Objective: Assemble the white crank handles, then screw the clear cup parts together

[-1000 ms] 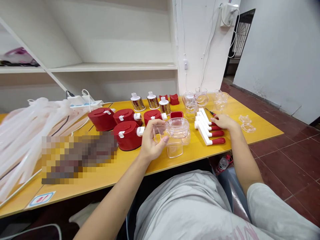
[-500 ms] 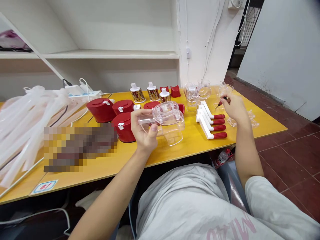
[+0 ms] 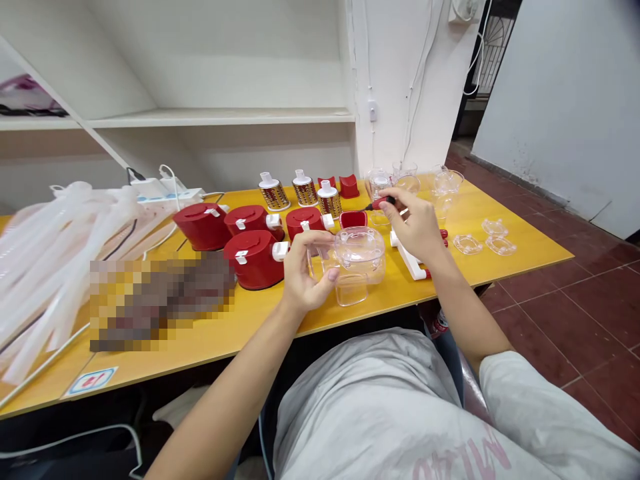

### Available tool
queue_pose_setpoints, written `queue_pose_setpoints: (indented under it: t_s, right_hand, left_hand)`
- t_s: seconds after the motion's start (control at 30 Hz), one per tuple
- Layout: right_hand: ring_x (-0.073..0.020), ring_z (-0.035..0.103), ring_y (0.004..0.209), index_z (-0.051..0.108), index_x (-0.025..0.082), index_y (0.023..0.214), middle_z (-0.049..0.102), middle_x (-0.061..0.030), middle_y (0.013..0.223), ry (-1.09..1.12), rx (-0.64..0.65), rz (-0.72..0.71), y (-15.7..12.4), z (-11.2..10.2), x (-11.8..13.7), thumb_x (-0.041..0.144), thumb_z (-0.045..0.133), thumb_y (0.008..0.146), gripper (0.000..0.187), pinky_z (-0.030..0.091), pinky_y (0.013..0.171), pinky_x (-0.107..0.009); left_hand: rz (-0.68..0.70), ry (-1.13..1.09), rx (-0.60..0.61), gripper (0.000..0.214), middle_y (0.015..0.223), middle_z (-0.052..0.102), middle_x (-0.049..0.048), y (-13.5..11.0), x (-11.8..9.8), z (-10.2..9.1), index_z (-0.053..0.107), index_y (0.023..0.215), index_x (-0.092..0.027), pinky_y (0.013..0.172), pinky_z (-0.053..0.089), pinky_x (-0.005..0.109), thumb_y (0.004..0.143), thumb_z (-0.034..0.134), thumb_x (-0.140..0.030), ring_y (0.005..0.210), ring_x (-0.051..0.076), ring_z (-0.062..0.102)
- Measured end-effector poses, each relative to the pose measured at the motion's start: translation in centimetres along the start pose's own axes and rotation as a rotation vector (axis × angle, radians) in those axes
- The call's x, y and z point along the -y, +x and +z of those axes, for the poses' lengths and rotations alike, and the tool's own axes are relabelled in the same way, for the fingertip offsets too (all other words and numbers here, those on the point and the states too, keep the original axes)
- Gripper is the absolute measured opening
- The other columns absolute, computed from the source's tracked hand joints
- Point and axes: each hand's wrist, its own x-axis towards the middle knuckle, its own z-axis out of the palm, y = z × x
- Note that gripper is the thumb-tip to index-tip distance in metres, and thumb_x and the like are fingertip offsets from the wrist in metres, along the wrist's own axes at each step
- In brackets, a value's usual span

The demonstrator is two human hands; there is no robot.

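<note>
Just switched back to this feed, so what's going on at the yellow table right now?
A seated person's left hand grips a clear plastic housing just above the yellow table. The right hand holds a red-handled screwdriver beyond and slightly above the housing. On the table around them lie red bases, metal grater drums, white crank handles and clear rings.

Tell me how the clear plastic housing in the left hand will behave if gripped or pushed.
The clear housing looks rigid and probably light: thin see-through walls, and the left hand holds it in its fingers alone. Its glossy surface is likely slippery. With a wide bowl above a narrower chute, it may tip if pushed on the table.
</note>
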Motion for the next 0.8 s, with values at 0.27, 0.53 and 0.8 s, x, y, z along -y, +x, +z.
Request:
queue_pose_setpoints:
  t_s: [0.27,0.53,0.8]
  right_hand:
    - [-0.0223,0.074,0.092,0.080,0.024,0.133,0.086,-0.0062,0.109,-0.066,0.138,0.057,-0.2,2.1,-2.0,0.029,0.069,0.105,0.031,0.061,0.097,-0.040]
    - [-0.0224,0.073,0.092,0.081,0.023,0.136,0.083,-0.0059,0.107,-0.059,0.216,0.095,-0.1,2.8,-2.8,0.026,0.068,0.104,0.034,0.058,0.094,-0.040]
    - [-0.0220,0.074,0.093,0.080,0.024,0.136,0.085,-0.0062,0.109,-0.050,0.165,0.065,0.1,2.1,-2.5,0.029,0.068,0.105,0.034,0.060,0.097,-0.041]
  left_hand:
    - [0.008,-0.023,0.020,0.053,0.120,0.073,0.0125,0.1,-0.2,0.3,0.067,0.134,-0.023,0.076,0.061,0.036,0.099,0.078,-0.063,0.101,0.027,0.074]
    - [0.012,-0.077,0.052,0.052,0.119,0.073,0.0119,0.2,-0.3,0.3,0.068,0.134,-0.023,0.078,0.060,0.036,0.100,0.079,-0.061,0.100,0.026,0.073]
    - [-0.006,-0.084,0.068,0.055,0.119,0.074,0.0129,0.2,-0.3,0.4,0.068,0.133,-0.022,0.080,0.061,0.037,0.100,0.078,-0.064,0.101,0.027,0.075]
